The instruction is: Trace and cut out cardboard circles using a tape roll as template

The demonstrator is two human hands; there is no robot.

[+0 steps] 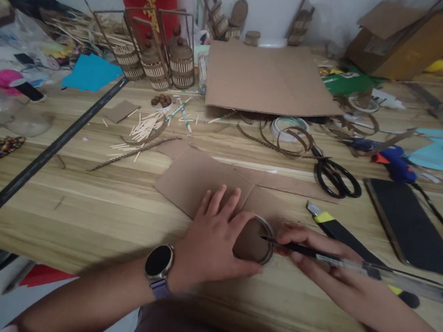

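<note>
My left hand (217, 240), wearing a watch (159, 260), presses down on a brown cardboard piece (205, 172). Its thumb and index finger curve around a round ring (270, 245) at the cardboard's near edge, holding it in place, while the other fingers lie spread on the sheet. A pen (330, 258) with a dark tip and clear barrel is pinched in my right hand (329, 260). Its point is inside the ring, close to the right rim. Just behind my right hand lies a utility knife (349, 239) with a black and yellow handle.
Black-handled scissors (337, 177), a phone (410, 224) and a blue glue gun (396, 160) lie to the right. A large cardboard sheet (268, 77) is at the back. Small sticks (147, 126), a black strip (52, 154) and several stick-built lanterns (182, 64) sit to the left.
</note>
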